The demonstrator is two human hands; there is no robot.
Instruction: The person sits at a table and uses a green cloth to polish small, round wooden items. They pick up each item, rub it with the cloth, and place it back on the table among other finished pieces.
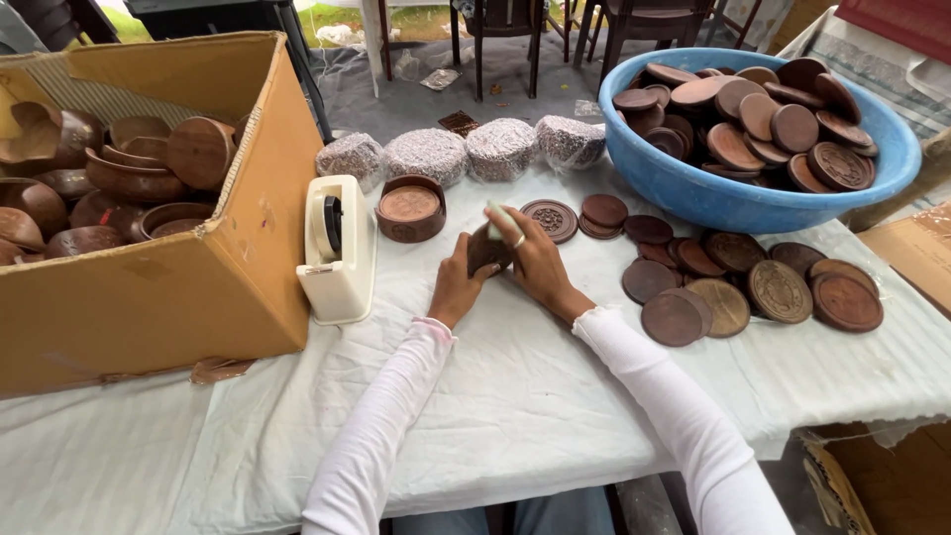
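Open brown cardboard box (149, 287) of dark wooden bowls is set at left; cream tape dispenser (339, 248) beside it. At table (515, 396) centre, a small round dark wooden piece (485, 250) is held between left hand (454, 287) and right hand (535, 263), both grips closed on it; apparently being wrapped. Loose carved wooden discs (753, 287) and blue plastic basin (733, 203) are placed right.

Beyond the grip, the white-clothed tabletop (515, 396) runs out to a grey sheet spread over the floor (396, 94), where dark wooden chair legs (478, 50) and a second chair (644, 25) stand in soft, even daylight. Farther off past the grip, a strip of green grass (337, 15) shows between the furniture legs. To the right of the grip and lower down, a piece of brown cardboard (921, 263) lies at the tabletop's edge.
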